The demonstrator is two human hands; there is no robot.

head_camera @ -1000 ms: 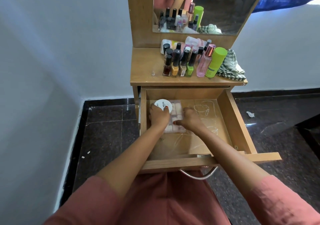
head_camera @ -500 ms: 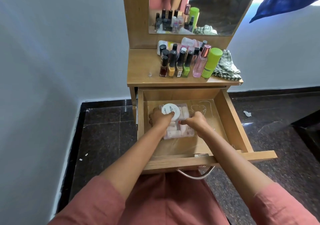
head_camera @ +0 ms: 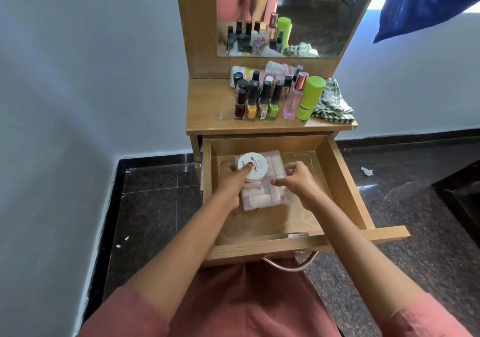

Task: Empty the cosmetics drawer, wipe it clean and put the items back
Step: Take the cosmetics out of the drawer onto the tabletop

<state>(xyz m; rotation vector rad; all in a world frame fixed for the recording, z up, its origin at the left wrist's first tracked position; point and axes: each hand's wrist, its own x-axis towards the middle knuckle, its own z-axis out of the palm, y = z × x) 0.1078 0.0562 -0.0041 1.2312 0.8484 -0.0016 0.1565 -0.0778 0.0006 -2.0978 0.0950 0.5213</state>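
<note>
**You:** Where is the pouch?

**Spotter:** The clear pouch (head_camera: pixel 262 193) of small pale bottles is inside the open drawer (head_camera: pixel 340 180), toward its back left. The white jar (head_camera: pixel 255 166) marked NAIL POLISH lies on the pouch's top-left corner. I cannot tell whether the pouch rests on the drawer floor or is raised off it.

**You:** What is around it?

**Spotter:** The drawer's wooden walls box it in, and a clear liner (head_camera: pixel 298 222) covers the floor. Up on the dresser top (head_camera: pixel 207 108) stand the nail polish bottles (head_camera: pixel 257 100), a pink spray bottle (head_camera: pixel 293 100) and a green bottle (head_camera: pixel 310 97). A checked cloth (head_camera: pixel 333 103) lies beside them, under the mirror (head_camera: pixel 311 25).

**You:** And my hands?

**Spotter:** Your left hand (head_camera: pixel 230 179) is at the pouch's left edge. Its fingers curl round that edge and its thumb presses the jar's lid. Your right hand (head_camera: pixel 298 180) is at the right edge, thumb and fingertips pinching the plastic.
</note>
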